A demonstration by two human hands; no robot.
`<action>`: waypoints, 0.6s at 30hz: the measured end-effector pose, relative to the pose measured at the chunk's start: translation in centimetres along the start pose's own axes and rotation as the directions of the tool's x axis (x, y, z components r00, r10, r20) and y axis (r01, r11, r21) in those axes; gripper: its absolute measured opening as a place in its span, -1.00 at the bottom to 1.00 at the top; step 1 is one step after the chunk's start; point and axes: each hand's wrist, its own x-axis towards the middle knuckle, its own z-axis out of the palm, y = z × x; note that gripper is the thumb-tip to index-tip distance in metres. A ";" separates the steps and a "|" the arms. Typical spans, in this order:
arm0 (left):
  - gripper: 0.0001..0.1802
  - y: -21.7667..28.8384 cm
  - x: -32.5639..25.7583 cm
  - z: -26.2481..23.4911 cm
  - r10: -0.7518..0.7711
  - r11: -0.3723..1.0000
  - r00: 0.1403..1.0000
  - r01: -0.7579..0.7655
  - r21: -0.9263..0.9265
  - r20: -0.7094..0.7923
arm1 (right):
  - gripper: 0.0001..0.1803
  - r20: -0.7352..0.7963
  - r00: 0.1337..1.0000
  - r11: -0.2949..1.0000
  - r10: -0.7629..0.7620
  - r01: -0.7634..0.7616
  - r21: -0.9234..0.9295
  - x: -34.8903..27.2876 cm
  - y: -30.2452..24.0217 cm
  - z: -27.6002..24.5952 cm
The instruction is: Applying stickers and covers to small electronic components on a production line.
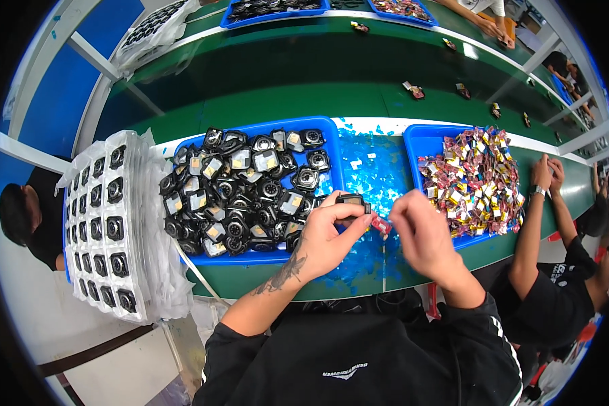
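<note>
My left hand (325,233) is closed around a small black smartwatch case (351,200), gripping it between thumb and fingers. A small red-and-white part (381,224) sits just beside that thumb tip, between my two hands; whether it is joined to the case I cannot tell. To its right, my right hand (423,227) has its fingers curled in a pinch, and what they hold, if anything, is hidden. Left of my hands stands a blue tray (264,258) heaped with black watch cases (240,196). On the right, another blue tray (418,140) holds a pile of small red, yellow and white parts (477,179).
Blue film scraps (369,159) litter the green bench between the trays. Stacked white plastic trays (139,223) of watch cases stand at far left. Beyond runs a green conveyor belt (284,74) carrying scattered parts. A co-worker's hands (547,172) are close on the right.
</note>
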 end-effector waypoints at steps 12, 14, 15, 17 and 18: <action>-0.72 0.9 0.0 -0.7 -0.061 0.972 0.980 0.101 -0.211 0.190 | -0.82 0.052 0.983 0.509 0.177 -0.136 0.850 0.1 1.5 1.1; -0.65 1.1 0.1 -0.5 -0.056 0.978 0.992 0.077 -0.192 0.115 | -0.86 0.025 0.974 0.536 0.225 -0.145 0.831 0.0 1.3 0.8; -0.61 1.0 0.1 -0.5 -0.016 0.990 0.997 0.026 -0.138 0.078 | -0.87 0.017 0.975 0.700 0.223 -0.172 0.693 0.2 0.8 0.6; -0.55 1.3 0.1 -0.1 0.019 0.990 1.000 -0.016 -0.138 0.020 | -0.89 -0.014 0.991 0.891 0.136 -0.116 0.438 0.7 0.2 1.0; -0.55 1.4 0.0 0.1 0.016 0.991 1.000 -0.013 -0.137 0.020 | -0.89 -0.013 0.990 0.890 0.137 -0.118 0.440 1.0 -0.3 1.1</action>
